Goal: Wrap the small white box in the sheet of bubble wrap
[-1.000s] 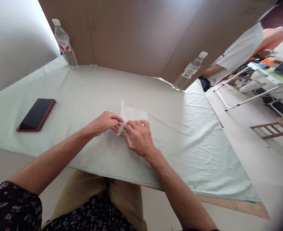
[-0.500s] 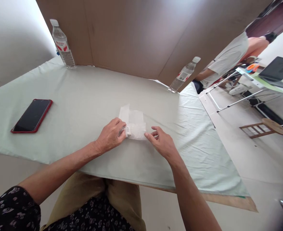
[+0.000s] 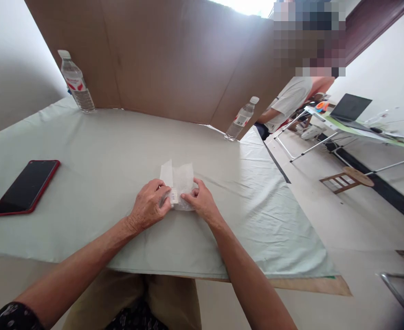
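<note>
A whitish, translucent piece of thin wrapping (image 3: 183, 173) lies on the cloth-covered table in front of me, with a flap standing up at its left. My left hand (image 3: 151, 198) is closed round the wrapping's left end, where a small clear piece with a printed label (image 3: 173, 196) shows beside the fingertips. What exactly is inside those fingers is partly hidden. On the other side my right hand (image 3: 200, 199) grips the right edge of the wrapping between thumb and fingers. Both hands are close together, low over the table.
A phone in a red case (image 3: 26, 187) lies at the left. Water bottles stand at the back left (image 3: 76, 82) and back right (image 3: 242, 119), before a cardboard panel (image 3: 161, 59). Beyond the table are a person in a white shirt (image 3: 291, 101), a laptop (image 3: 350, 109) and a wooden stool (image 3: 358, 176).
My right hand has moved in leftward and taken hold of the wrapping's right edge. My left hand keeps its grip. The camera view has shifted somewhat.
</note>
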`<state>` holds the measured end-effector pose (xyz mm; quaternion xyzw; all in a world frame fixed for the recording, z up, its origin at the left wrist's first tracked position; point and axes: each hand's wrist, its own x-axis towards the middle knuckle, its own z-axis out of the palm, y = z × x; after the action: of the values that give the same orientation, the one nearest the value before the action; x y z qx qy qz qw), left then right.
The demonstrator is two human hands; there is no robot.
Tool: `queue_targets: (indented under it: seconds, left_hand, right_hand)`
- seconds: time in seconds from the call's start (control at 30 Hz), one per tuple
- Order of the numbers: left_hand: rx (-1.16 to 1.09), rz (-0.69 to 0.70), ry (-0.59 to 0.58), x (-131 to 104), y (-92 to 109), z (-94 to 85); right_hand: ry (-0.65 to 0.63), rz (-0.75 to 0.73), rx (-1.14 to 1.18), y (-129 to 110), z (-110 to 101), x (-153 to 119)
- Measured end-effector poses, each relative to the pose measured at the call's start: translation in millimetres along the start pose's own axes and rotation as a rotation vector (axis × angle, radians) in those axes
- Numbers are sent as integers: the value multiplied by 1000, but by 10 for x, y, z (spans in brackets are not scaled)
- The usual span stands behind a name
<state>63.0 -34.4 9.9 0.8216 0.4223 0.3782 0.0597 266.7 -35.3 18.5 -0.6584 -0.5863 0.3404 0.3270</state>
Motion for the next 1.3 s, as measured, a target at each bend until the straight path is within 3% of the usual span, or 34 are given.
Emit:
queue_targets:
  seconds: [0.33,0.47,0.57,0.83,1.07,1.3]
  left_hand:
    - [65,-78,-44,-1,20,-23]
    - [41,-86,-39,-1,4,-14]
    - [25,-75,-31,0,1,-14]
    - [17,-110,-81,16,10,-38]
    - [-16,-125,-134,36,22,-45]
    - [-117,-181,-188,58,27,-45]
  right_hand:
    - [144,-68,-62,-19,5,-36]
    - [101,50,-72,51,-15,25]
    - [62,11,-50,49,14,32]
    - [135,-80,42,-165,110,-111]
    - [109,-44,275,-298,206,-98]
    - [74,-35,183,-430,272,-156]
